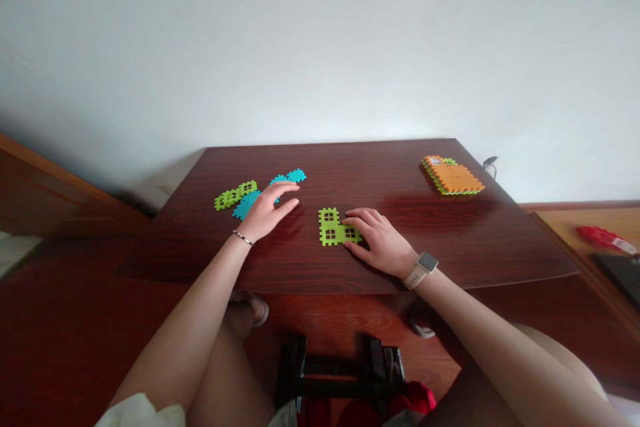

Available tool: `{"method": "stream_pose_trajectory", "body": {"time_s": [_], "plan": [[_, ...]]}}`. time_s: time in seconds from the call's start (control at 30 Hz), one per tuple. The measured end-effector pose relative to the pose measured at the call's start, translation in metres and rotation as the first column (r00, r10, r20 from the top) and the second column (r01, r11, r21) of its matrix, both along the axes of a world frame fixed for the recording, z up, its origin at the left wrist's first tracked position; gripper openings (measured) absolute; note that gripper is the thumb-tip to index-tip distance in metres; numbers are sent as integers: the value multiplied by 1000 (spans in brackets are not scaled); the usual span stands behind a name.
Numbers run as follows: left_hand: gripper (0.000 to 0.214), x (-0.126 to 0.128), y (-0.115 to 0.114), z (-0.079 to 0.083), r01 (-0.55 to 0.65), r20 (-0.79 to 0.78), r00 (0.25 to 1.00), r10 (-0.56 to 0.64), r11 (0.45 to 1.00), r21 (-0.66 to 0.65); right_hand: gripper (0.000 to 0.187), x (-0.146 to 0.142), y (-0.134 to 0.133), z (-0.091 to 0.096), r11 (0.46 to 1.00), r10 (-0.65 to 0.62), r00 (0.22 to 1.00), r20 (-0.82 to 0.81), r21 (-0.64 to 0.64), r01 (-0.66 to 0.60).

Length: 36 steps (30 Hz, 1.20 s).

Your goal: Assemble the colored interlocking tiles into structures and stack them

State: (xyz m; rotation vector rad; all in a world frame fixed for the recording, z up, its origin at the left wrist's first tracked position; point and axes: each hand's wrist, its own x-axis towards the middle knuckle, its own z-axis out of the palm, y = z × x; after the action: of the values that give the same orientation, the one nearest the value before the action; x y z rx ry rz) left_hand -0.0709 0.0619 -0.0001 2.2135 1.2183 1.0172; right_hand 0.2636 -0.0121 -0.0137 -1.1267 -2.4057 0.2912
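Note:
My left hand (270, 211) hovers above or rests beside blue interlocking puzzle pieces (247, 204), thumb and fingers apart, nothing visible between them. A smaller blue piece (297, 175) lies just beyond its fingertips. To its left is a strip of green pieces with window cut-outs (235, 195). In front of me lies an L-shaped group of green window pieces (330, 233), flat on the table. My right hand (377, 240), with a watch on its wrist, has its thumb and fingers around the right end of this group and partly covers it.
On the dark wooden table (380, 167), a stack of orange and green puzzle panels (455, 177) sits at the back right. A pale wall (320, 47) rises behind the table. Below the front edge is a black-framed object (345, 387) between my legs.

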Motion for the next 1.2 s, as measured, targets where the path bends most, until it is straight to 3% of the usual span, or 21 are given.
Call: {"method": "stream_pose_trajectory", "body": {"time_s": [0.07, 0.13, 0.23, 0.33, 0.5, 0.9, 1.07, 1.2], "plan": [[40, -22, 11, 1, -129, 91, 987, 131, 991, -38, 40, 0, 0, 0, 1000, 2, 1000, -1, 0, -2], [42, -45, 21, 2, -296, 75, 953, 294, 955, 6, 40, 0, 0, -1, 1000, 2, 1000, 1, -2, -2], [43, -76, 30, 0, -508, -133, 843, 522, 852, 127, 41, 0, 0, -1, 1000, -1, 1000, 6, -5, 1], [56, -95, 34, -6, -595, -282, 764, 580, 803, 39, 40, 0, 0, 0, 1000, 2, 1000, 2, 0, -2], [62, -106, 39, -19, -534, -342, 808, 480, 842, -80, 39, 1, 1, 0, 1000, 13, 1000, -11, 5, -13], [52, -107, 41, -25, -523, -223, 836, 501, 851, -48, 40, 0, -1, 2, 1000, 6, 1000, -5, -5, -6], [53, -79, 29, -13, -469, -148, 865, 479, 878, 98, 39, 0, -1, 2, 1000, 4, 1000, -10, 7, -4], [45, -34, 4, 0, -305, -125, 934, 334, 930, 207, 39, 0, 0, 1, 1000, 2, 1000, -12, 3, -2]]}}
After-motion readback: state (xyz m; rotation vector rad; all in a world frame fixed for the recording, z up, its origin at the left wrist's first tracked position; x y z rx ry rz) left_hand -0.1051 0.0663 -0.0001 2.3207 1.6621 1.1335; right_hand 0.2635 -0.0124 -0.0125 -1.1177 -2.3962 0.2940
